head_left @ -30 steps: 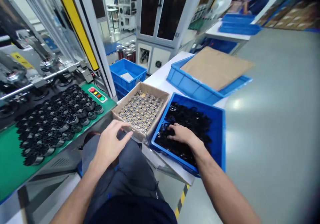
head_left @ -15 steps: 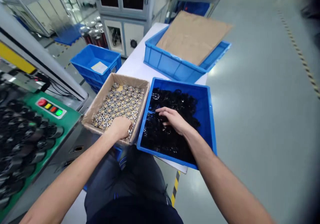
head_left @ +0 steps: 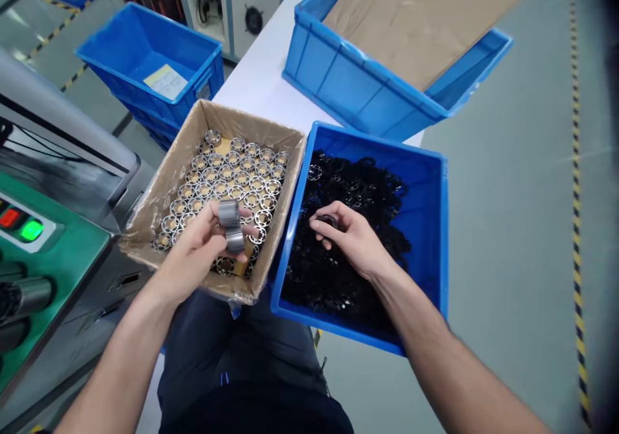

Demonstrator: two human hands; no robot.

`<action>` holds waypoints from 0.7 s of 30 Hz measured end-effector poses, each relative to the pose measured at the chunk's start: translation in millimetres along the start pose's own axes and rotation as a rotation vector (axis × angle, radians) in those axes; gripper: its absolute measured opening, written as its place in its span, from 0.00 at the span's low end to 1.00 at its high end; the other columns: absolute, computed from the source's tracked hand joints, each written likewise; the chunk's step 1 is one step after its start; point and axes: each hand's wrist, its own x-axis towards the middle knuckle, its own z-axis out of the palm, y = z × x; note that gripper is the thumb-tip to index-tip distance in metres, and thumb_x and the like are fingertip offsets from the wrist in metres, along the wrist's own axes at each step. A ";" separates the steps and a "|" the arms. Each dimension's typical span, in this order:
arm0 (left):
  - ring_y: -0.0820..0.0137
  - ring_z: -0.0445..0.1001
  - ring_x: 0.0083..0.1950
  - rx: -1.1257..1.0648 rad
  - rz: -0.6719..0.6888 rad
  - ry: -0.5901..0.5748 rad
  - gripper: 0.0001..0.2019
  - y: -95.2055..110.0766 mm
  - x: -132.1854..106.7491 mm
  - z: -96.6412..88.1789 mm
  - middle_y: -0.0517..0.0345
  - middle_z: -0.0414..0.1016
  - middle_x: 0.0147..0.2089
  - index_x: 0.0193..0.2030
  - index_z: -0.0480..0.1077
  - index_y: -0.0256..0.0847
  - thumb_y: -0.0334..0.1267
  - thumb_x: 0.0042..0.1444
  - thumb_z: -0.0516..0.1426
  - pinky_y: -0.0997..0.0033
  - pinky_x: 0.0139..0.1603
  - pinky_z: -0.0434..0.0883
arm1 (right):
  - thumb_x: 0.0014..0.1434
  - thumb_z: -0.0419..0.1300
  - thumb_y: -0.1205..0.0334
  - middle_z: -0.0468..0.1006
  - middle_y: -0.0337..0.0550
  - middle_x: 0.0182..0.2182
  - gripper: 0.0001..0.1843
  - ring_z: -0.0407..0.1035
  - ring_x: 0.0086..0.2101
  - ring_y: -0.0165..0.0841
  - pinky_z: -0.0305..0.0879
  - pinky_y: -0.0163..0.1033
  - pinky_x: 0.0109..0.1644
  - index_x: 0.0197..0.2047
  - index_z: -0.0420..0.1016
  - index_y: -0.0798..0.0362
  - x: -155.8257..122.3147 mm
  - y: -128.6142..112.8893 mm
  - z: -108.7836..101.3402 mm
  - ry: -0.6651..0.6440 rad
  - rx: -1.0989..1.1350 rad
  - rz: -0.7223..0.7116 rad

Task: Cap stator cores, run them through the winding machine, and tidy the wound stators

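Two grey metal cylinders (head_left: 229, 213) are gripped in my left hand (head_left: 197, 240), one beside the other, above a plastic-lined cardboard box (head_left: 167, 157). Rows of metal rings (head_left: 226, 171) with toothed inner edges stand in that box. My right hand (head_left: 356, 237) pinches a thin black ring (head_left: 329, 220) between thumb and fingers, over a blue bin (head_left: 429, 208). A heap of similar black parts (head_left: 348, 286) fills much of this bin; their exact shape is hard to make out.
Behind stands another blue bin (head_left: 338, 76) with a cardboard sheet (head_left: 411, 21) lying over it, on a white table (head_left: 264, 76). Stacked blue crates (head_left: 149, 53) are at the left back. A green machine bench (head_left: 72, 240) with a lit button (head_left: 31, 229) borders the left side.
My left hand has lifted out of the box's rings with two metal cylinders. My right hand, open before, now pinches a black ring. The view has moved closer to the box and bin.
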 end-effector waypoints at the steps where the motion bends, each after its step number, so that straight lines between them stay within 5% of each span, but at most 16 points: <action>1: 0.54 0.87 0.59 -0.142 -0.045 0.010 0.13 -4.0 1.7 6.1 0.42 0.80 0.69 0.58 0.74 0.44 0.40 0.69 0.59 0.64 0.39 0.85 | 0.52 0.88 0.46 0.81 0.35 0.32 0.28 0.72 0.28 0.27 0.70 0.33 0.31 0.45 0.83 0.52 -3.4 -5.8 3.3 0.003 -0.048 -0.066; 4: 0.63 0.85 0.43 -0.346 -0.079 0.042 0.17 -13.8 7.5 26.4 0.41 0.84 0.60 0.52 0.73 0.41 0.54 0.75 0.60 0.72 0.27 0.77 | 0.68 0.78 0.51 0.82 0.40 0.40 0.16 0.74 0.29 0.27 0.74 0.37 0.35 0.52 0.89 0.51 -15.7 -31.9 21.6 -0.042 -0.219 -0.322; 6: 0.70 0.79 0.31 -0.394 -0.046 0.044 0.22 -19.7 9.9 35.9 0.50 0.86 0.48 0.52 0.70 0.44 0.62 0.74 0.65 0.75 0.23 0.71 | 0.74 0.73 0.55 0.81 0.39 0.42 0.15 0.73 0.29 0.26 0.75 0.37 0.35 0.61 0.88 0.48 -22.7 -50.9 41.3 -0.097 -0.252 -0.419; 9: 0.72 0.73 0.25 -0.421 0.012 0.031 0.25 -29.1 10.6 40.8 0.63 0.80 0.34 0.61 0.70 0.46 0.65 0.76 0.63 0.74 0.25 0.72 | 0.72 0.76 0.58 0.79 0.35 0.38 0.13 0.70 0.26 0.25 0.71 0.35 0.30 0.57 0.82 0.46 -24.3 -68.1 75.0 -0.193 -0.138 -0.434; 12: 0.72 0.72 0.26 -0.431 0.049 0.056 0.25 -37.2 10.1 39.5 0.63 0.76 0.32 0.58 0.74 0.44 0.66 0.81 0.55 0.73 0.28 0.72 | 0.69 0.79 0.49 0.80 0.35 0.37 0.16 0.70 0.25 0.26 0.71 0.35 0.27 0.47 0.79 0.47 -13.4 -65.7 100.5 -0.326 0.015 -0.391; 14: 0.71 0.71 0.25 -0.459 0.064 0.063 0.25 -39.7 9.4 38.5 0.63 0.76 0.33 0.57 0.72 0.45 0.66 0.81 0.53 0.73 0.25 0.69 | 0.71 0.76 0.46 0.82 0.39 0.41 0.15 0.74 0.29 0.29 0.75 0.36 0.29 0.50 0.84 0.46 -3.9 -57.1 109.0 -0.368 0.039 -0.405; 18: 0.70 0.68 0.22 -0.439 0.068 0.044 0.26 -37.9 5.1 38.8 0.65 0.74 0.30 0.70 0.69 0.50 0.66 0.82 0.52 0.73 0.22 0.65 | 0.74 0.70 0.62 0.87 0.43 0.46 0.09 0.81 0.46 0.37 0.82 0.43 0.48 0.54 0.92 0.44 3.2 -41.6 113.0 -0.250 -0.140 -0.610; 21: 0.68 0.69 0.25 -0.402 0.042 0.064 0.27 -35.7 1.2 38.8 0.65 0.73 0.29 0.77 0.68 0.54 0.63 0.82 0.53 0.70 0.26 0.68 | 0.72 0.68 0.69 0.88 0.41 0.44 0.12 0.82 0.44 0.36 0.81 0.43 0.50 0.51 0.91 0.45 -2.5 -38.6 115.0 -0.126 -0.217 -0.645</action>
